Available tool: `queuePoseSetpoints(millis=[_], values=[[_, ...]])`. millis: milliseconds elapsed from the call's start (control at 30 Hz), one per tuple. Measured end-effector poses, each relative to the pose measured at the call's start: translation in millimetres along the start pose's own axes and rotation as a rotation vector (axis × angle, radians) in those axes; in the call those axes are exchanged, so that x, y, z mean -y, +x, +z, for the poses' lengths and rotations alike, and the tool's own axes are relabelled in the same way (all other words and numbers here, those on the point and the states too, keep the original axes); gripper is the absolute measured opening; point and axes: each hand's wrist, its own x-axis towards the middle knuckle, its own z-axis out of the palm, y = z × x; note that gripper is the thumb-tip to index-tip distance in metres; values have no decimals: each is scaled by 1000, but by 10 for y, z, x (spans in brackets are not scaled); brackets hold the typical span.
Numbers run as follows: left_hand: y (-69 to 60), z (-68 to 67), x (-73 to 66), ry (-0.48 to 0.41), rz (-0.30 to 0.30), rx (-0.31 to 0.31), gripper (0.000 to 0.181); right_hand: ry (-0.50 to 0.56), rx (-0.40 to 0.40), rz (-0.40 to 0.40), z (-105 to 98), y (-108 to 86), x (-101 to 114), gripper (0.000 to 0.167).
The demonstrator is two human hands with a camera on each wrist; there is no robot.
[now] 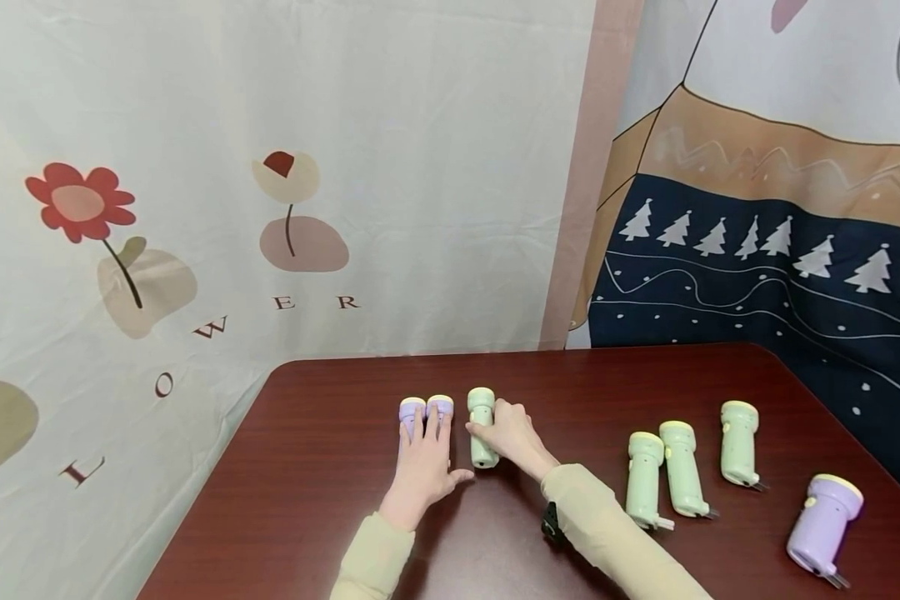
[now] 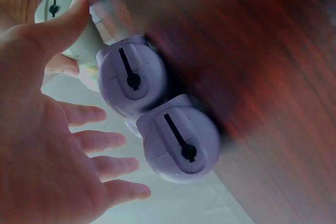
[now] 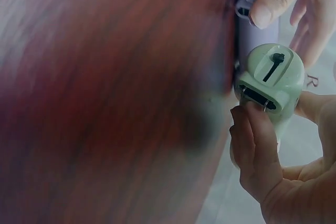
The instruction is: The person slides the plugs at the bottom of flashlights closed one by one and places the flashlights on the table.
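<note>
Two purple flashlights (image 1: 412,408) (image 2: 181,142) lie side by side, left of the table's middle. My left hand (image 1: 422,468) reaches over them with straight, spread fingers; whether the fingertips touch them is hard to tell. Just to the right, my right hand (image 1: 515,437) grips a green flashlight (image 1: 482,415) between thumb and fingers, its yellow-rimmed head pointing away from me. In the right wrist view, fingers curl at the end of this green flashlight (image 3: 291,80), close to a slot there. The left thumb comes near the green flashlight in the left wrist view.
On the right side of the brown table (image 1: 307,500) lie several more flashlights: green ones (image 1: 643,475) (image 1: 682,471) (image 1: 738,442) and a purple one (image 1: 823,521), with plug prongs sticking out of their near ends. Printed curtains (image 1: 435,167) hang behind the table.
</note>
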Motion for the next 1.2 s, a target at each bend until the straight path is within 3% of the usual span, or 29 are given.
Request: queuePoseSetpoints(millis=[467,667,900,1200], values=[[-34,2,15,-25,25,-2,104,-55,-19,2,267,56,66,50],[-36,18,16,-68,13,-19,104,-66,-19,-6,257,42,117,57],[-34,14,-9,-68,-17,9,103,-94,-14,-10,234,21,147,57],[-26,22,-50,-55,58,-1,95,-103,8,-23,137,-4,128,46]])
